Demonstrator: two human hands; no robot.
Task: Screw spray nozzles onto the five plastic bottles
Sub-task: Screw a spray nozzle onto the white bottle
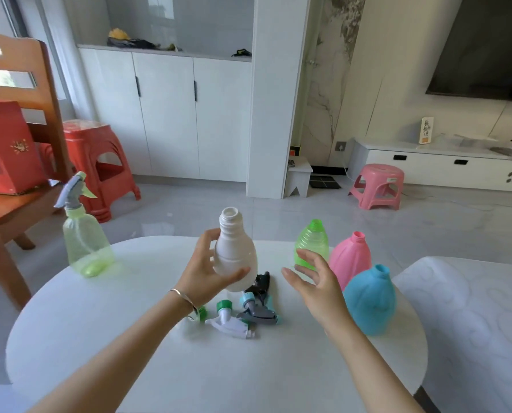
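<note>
My left hand [209, 271] grips a white bottle [233, 248] with a bare threaded neck, upright at the table's middle. My right hand [314, 283] hovers open just right of it, fingers spread, holding nothing. Behind that hand stand a green bottle [312, 244], a pink bottle [351, 257] and a blue bottle [369, 299], all without nozzles. A pale green bottle [84, 245] at the far left carries a grey spray nozzle [73, 189]. Loose nozzles lie below the white bottle: a white one [230, 321], a grey one [259, 310] and a black one [262, 281].
The white oval table [129, 338] has its far edge just behind the bottles. A wooden chair [19, 120] with a red box [7, 150] stands at the left. A second white surface [472, 323] adjoins on the right. Red and pink stools sit on the floor beyond.
</note>
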